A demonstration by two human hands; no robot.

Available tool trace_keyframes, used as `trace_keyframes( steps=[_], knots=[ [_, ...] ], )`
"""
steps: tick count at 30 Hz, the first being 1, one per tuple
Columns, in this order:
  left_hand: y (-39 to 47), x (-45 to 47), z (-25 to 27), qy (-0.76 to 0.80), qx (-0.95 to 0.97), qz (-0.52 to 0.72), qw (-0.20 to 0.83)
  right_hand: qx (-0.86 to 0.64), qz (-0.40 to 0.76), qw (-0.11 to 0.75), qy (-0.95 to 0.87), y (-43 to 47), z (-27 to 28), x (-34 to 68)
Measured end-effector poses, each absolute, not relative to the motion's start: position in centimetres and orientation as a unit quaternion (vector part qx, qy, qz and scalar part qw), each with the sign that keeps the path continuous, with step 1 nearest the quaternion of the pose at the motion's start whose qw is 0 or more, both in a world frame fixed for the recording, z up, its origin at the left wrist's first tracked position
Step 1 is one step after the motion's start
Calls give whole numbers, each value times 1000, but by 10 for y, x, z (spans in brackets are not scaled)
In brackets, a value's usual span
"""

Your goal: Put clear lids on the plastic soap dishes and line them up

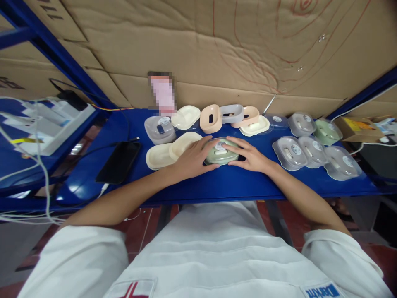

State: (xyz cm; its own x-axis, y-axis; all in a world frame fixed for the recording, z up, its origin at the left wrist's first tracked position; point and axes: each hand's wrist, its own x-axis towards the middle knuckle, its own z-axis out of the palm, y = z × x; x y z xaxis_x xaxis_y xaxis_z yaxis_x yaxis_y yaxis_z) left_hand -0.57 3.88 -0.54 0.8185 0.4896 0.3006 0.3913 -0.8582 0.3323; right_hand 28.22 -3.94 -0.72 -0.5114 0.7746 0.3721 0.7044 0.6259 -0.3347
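Note:
A green soap box (221, 155) with a clear lid and a label sits on the blue table in front of me. Around its left side curls my left hand (195, 158), thumb low and fingers over the lid's edge. My right hand (250, 156) grips the opposite side, its fingertips on the lid and its thumb near the front edge. Just left of the box, partly behind my left hand, are cream dish parts (159, 156). Behind it stand a peach soap box base (211, 119) and a grey base (232, 113), each with a dark oval slot.
Several lidded grey boxes (290, 153) and another green one (328, 131) stand to the right. On the left lies a black phone (118, 162) with a cable; a pixelated upright screen (163, 94) leans against the cardboard wall (192, 49). Power strips (56, 128) and wires fill the far left.

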Motion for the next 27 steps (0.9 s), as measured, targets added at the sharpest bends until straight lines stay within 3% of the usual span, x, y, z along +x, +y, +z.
trace_keyframes(
  steps=[3, 9, 13, 17, 23, 27],
  knots=[
    [29, -5, 4, 261, 940, 216, 43, -464, 10, 261, -847, -48, 20, 300],
    [13, -7, 12, 344, 924, 121, -119, -738, -174, 261, -598, -59, 94, 396],
    [14, -7, 6, 305, 942, 76, -121, -875, -186, 178, -410, -44, 99, 455],
    [16, -5, -2, 183, 969, 118, -113, -925, -157, 111, -327, -30, 76, 475],
    [14, -4, -10, 51, 983, 163, -71, -930, -165, 74, -320, -24, 69, 465],
    [14, -2, -8, 82, 977, 185, -68, -858, -187, 39, -477, -18, 69, 422]
  ],
)
